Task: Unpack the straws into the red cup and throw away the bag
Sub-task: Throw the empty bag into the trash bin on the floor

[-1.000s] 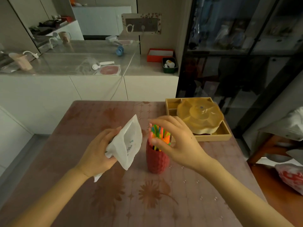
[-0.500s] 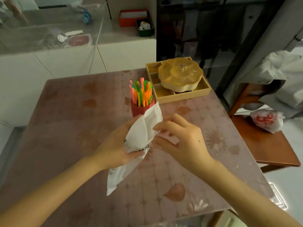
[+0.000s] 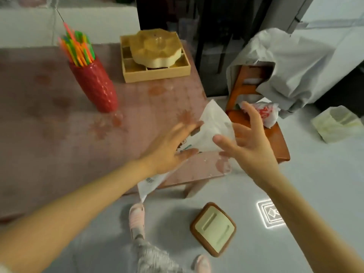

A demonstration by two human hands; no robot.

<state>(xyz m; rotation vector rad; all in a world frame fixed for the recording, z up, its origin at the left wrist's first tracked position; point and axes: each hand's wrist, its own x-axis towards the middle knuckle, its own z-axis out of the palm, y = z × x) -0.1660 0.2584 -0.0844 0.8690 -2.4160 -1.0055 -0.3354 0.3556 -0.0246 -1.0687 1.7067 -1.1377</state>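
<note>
The red strawberry-shaped cup (image 3: 94, 85) stands on the pink table (image 3: 49, 134) at the upper left, full of bright coloured straws (image 3: 78, 50). The empty white bag (image 3: 212, 127) hangs over the table's right front corner. My left hand (image 3: 167, 152) grips the bag around its middle, and the bag's lower end sticks out below the wrist. My right hand (image 3: 250, 142) is just right of the bag with fingers spread, its thumb against the bag's edge.
A wooden tray (image 3: 157, 73) with a flower-shaped lid stands behind the cup. A brown bin with a cream lid (image 3: 213, 228) sits on the floor below my hands. To the right is a wooden chair (image 3: 279, 142) with a grey cloth (image 3: 295, 62). A pink slipper (image 3: 136, 219) shows.
My right hand left the straws in the cup. Both hands carried the bag right, past the table's corner. My view swung right and down, so the floor bin appears.
</note>
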